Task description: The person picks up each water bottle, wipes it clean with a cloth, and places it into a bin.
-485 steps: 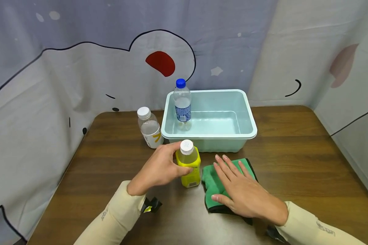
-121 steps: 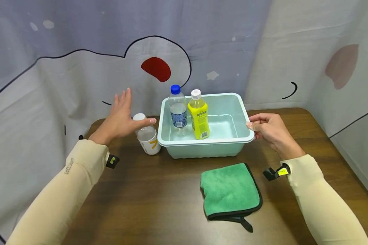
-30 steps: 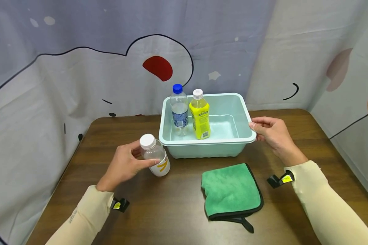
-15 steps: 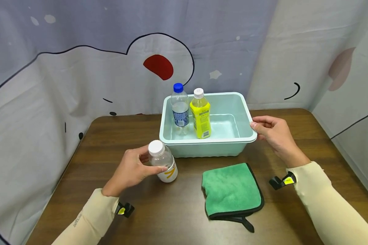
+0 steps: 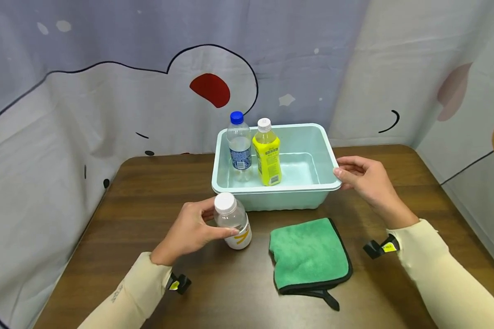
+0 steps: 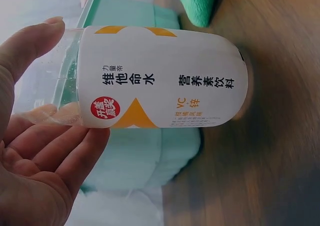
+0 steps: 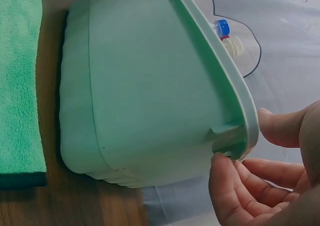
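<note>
In the head view my left hand grips a clear bottle with a white cap and a white-and-orange label, thumb across its near side. The bottle stands nearly upright in front of the tub's left front corner. From the left wrist it shows up close, its label facing the camera. My right hand pinches the right rim of a pale green plastic tub, fingers curled under the lip, as the right wrist view shows. Inside the tub's left half stand a blue-capped bottle and a yellow-labelled bottle.
A folded green cloth with black edging lies on the brown wooden table, in front of the tub. Behind the table hangs a printed curtain, which also runs along both sides.
Over the last second my left hand has carried the white-capped bottle rightward along the tub's front. Earlier, that bottle stood left of the tub, and the yellow-labelled one was outside it. My right hand keeps its hold.
</note>
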The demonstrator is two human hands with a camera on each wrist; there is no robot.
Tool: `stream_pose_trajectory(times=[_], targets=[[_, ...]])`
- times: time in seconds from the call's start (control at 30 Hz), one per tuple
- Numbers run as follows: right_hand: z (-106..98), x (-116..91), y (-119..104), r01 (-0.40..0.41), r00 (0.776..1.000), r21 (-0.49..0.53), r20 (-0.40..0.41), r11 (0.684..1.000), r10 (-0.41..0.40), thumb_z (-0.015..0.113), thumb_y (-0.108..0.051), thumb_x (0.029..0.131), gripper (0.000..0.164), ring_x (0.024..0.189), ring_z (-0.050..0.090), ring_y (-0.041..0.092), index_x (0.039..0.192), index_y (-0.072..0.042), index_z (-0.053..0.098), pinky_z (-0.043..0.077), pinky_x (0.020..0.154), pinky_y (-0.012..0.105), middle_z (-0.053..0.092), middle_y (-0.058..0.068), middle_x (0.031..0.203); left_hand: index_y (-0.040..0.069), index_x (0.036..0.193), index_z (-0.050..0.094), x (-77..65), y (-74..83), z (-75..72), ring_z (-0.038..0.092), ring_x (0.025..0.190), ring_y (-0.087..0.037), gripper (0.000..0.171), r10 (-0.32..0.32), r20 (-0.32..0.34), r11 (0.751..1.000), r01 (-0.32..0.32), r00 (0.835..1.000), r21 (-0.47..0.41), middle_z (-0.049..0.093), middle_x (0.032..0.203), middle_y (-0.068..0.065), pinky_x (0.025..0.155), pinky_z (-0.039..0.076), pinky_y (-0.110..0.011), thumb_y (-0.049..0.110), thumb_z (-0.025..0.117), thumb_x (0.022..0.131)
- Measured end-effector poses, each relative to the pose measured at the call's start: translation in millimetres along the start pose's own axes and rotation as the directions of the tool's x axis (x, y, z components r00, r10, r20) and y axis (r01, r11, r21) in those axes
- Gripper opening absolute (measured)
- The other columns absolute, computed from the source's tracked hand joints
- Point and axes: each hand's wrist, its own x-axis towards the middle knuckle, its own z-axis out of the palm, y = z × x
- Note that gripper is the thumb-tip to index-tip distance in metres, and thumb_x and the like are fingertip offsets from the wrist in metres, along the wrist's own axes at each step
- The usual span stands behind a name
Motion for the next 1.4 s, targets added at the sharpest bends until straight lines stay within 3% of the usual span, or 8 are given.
stream_pose_trajectory(times=[0.57,0.83,0.93,1.0,1.13,1.2,1.3,1.4], targets=[[-1.9,-9.0,-9.7,0.03,0.999,-0.237,0.04,0.971,-0.021,0.071,-0.03,0.091,0.05,0.082,0.068,0.007,0.132,-0.005,0.058,0.059,0.065,0.025,0.065,0.019,0.121,0.021,0.121,0.067,13.2,14.7,27.1,0.069,0.098,-0.006,0.063,0.087,0.07,0.996,-0.086,0.994,-0.013,0.072,0.11,0.007,0.091,0.057,-0.023,0.036,0.092,0.065],[-1.8,-23.7,-21.6,0.048,0.998,-0.473,0.047,0.88,-0.029,0.071,-0.042,0.089,0.06,0.098,0.07,0.031,0.138,-0.011,0.054,0.053,0.067,0.032,0.07,0.018,0.114,0.022,0.126,0.064,16.0,21.0,32.0,0.068,0.102,-0.006,0.066,0.108,0.102,0.994,-0.109,0.989,0.005,0.07,0.115,0.008,0.093,0.056,-0.025,0.039,0.09,0.068],[3.2,-33.0,-25.2,0.088,0.996,-0.562,0.049,0.822,-0.074,0.071,-0.04,0.089,0.06,0.098,0.07,0.034,0.138,-0.009,0.053,0.056,0.073,0.043,0.067,0.018,0.121,0.021,0.128,0.063,16.6,21.8,33.1,0.067,0.104,-0.006,0.067,0.116,0.117,0.993,-0.118,0.986,0.014,0.07,0.116,0.008,0.095,0.055,-0.025,0.04,0.089,0.069],[9.8,-41.8,-26.3,0.15,0.985,-0.649,0.031,0.746,-0.171,0.073,-0.035,0.088,0.055,0.1,0.069,0.036,0.133,-0.007,0.057,0.055,0.077,0.051,0.064,0.017,0.125,0.021,0.129,0.062,16.3,21.9,33.3,0.067,0.104,-0.006,0.068,0.113,0.121,0.993,-0.116,0.986,0.02,0.07,0.116,0.007,0.094,0.055,-0.025,0.04,0.089,0.069],[28.4,-64.0,-29.0,0.262,0.909,-0.8,0.017,0.539,-0.417,0.076,-0.023,0.082,0.039,0.093,0.068,0.035,0.115,-0.004,0.066,0.055,0.071,0.054,0.067,0.016,0.117,0.02,0.13,0.062,16.5,21.5,33.7,0.068,0.104,-0.006,0.069,0.112,0.128,0.993,-0.117,0.985,0.028,0.07,0.116,0.007,0.094,0.056,-0.026,0.04,0.089,0.07],[39.6,-74.1,-31.6,0.305,0.87,-0.829,0.043,0.469,-0.491,0.077,-0.02,0.08,0.032,0.084,0.069,0.032,0.107,-0.005,0.068,0.056,0.063,0.05,0.068,0.013,0.11,0.02,0.13,0.061,16.7,21.8,33.4,0.068,0.104,-0.007,0.069,0.117,0.126,0.992,-0.122,0.985,0.027,0.07,0.116,0.007,0.094,0.056,-0.026,0.039,0.088,0.07],[56.3,-85.7,-35.4,0.37,0.839,-0.826,0.1,0.425,-0.536,0.078,-0.016,0.079,0.028,0.078,0.066,0.026,0.103,-0.007,0.069,0.055,0.058,0.043,0.066,0.01,0.108,0.02,0.13,0.061,17.4,21.7,33.4,0.068,0.104,-0.007,0.068,0.119,0.126,0.992,-0.123,0.985,0.024,0.07,0.116,0.006,0.095,0.055,-0.026,0.038,0.089,0.07],[67.5,-92.7,-37.5,0.403,0.835,-0.816,0.143,0.414,-0.531,0.079,-0.013,0.078,0.029,0.083,0.063,0.023,0.105,-0.009,0.069,0.055,0.062,0.039,0.065,0.006,0.108,0.02,0.13,0.061,18.3,21.8,33.7,0.067,0.105,-0.007,0.069,0.109,0.135,0.993,-0.113,0.985,0.022,0.069,0.117,0.006,0.095,0.055,-0.027,0.039,0.088,0.07]])
